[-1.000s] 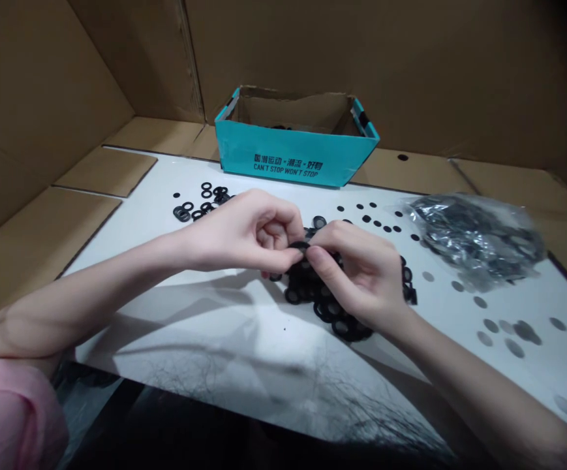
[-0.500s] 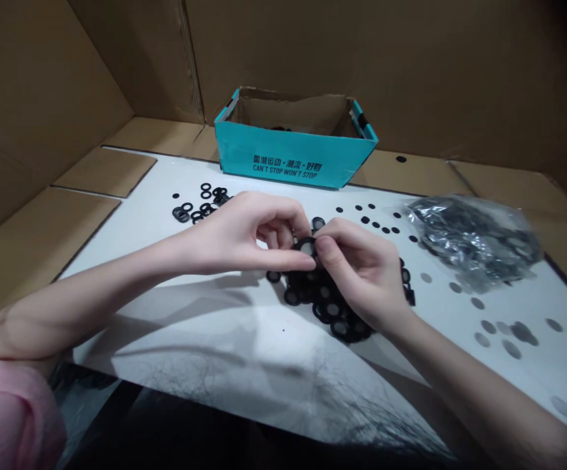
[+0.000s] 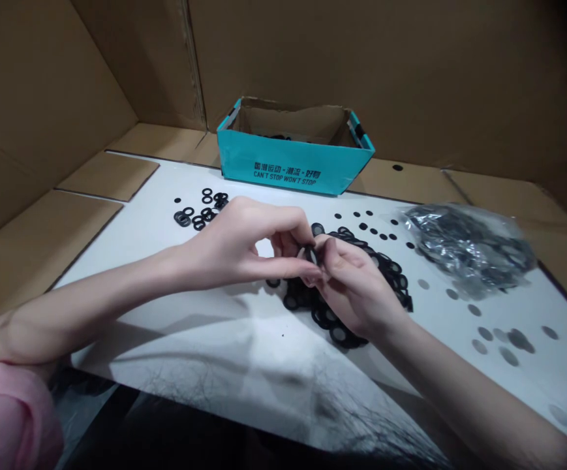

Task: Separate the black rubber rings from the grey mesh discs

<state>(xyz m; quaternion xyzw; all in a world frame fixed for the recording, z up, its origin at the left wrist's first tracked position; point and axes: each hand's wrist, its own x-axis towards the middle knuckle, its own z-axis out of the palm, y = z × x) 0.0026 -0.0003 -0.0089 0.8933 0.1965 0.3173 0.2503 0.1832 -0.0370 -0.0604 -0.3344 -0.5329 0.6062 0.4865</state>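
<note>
Between the fingertips of both hands is a small black ring with a grey centre (image 3: 314, 256), now tilted so its edge faces me. My left hand (image 3: 258, 245) pinches it from the left with thumb and fingers. From the other side my right hand (image 3: 356, 277) grips it, thumb and index finger pressed together. Beneath and around my right hand spreads a pile of similar black rings with grey centres (image 3: 340, 335), partly covered by the hand. Left of them, beyond my left wrist, lie loose black open rings (image 3: 207, 192).
A turquoise box (image 3: 293, 163) with dark pieces inside stands at the back. At right lies a clear plastic bag (image 3: 469, 245) full of dark discs. Small black dots (image 3: 374, 231) and grey discs (image 3: 508, 356) are scattered on the white table (image 3: 190, 352). Cardboard walls (image 3: 385, 72) surround it.
The ring in my fingers has turned from facing me to nearly edge-on. My right hand has rotated and shifted slightly, uncovering more of the pile behind it. The view has tilted slightly.
</note>
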